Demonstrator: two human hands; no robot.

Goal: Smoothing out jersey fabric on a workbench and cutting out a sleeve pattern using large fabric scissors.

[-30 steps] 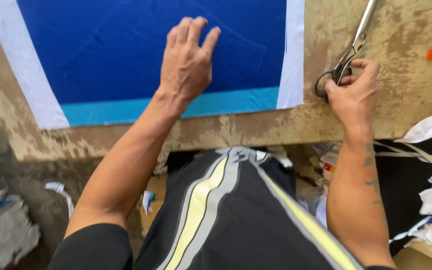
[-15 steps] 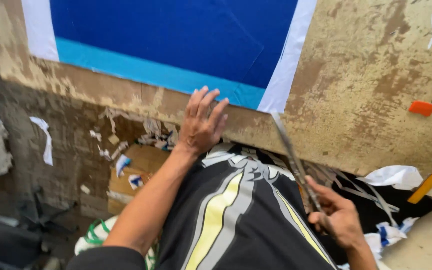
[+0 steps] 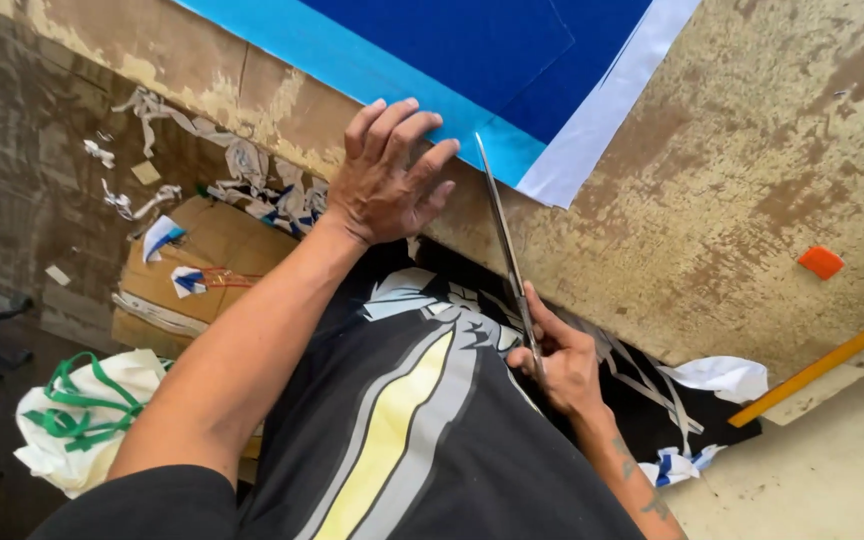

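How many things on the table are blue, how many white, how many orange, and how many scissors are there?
Dark blue sheet: 1
Light blue sheet: 1
White sheet under them: 1
Orange piece: 1
Scissors in the right hand: 1
Total: 5
The left hand rests by the table edge.

One pair of scissors (image 3: 508, 260), one blue sheet (image 3: 472, 50) at twelve o'clock. One orange chip (image 3: 820, 262) and one yellow ruler (image 3: 822, 366) at three o'clock.
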